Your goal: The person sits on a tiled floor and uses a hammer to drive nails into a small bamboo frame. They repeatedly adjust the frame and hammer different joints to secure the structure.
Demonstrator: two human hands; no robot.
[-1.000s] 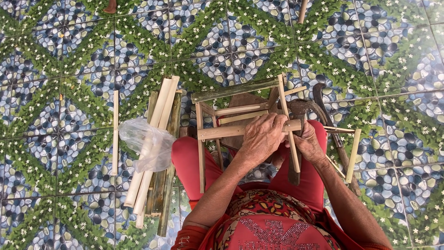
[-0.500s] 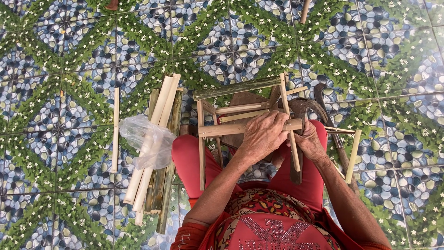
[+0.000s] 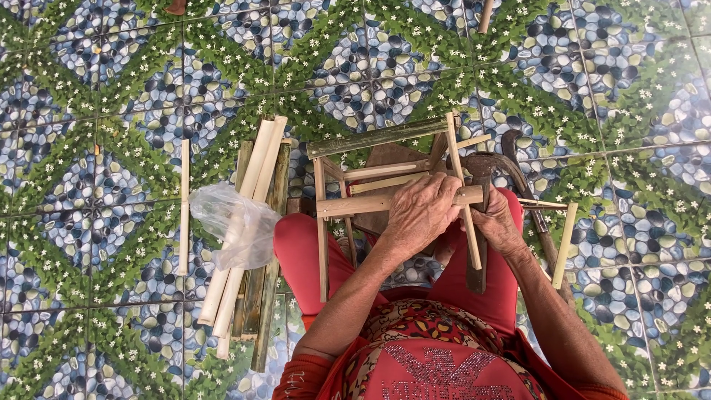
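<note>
While the left hand (image 3: 421, 215) grips it, the bamboo crossbar (image 3: 355, 205) lies sideways, left to right.

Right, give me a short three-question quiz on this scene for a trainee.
1. True or false: the left hand rests on a crossbar of the bamboo frame.
2. What lies on top of the bundle of bamboo strips? A) a cloth B) a clear plastic bag C) a hammer
3. On which side of the frame does the bundle lie, the person's left or right?

Key: 1 true. 2 B. 3 left. The right hand grips at the frame's right end; what it holds cannot be told for sure.
</note>
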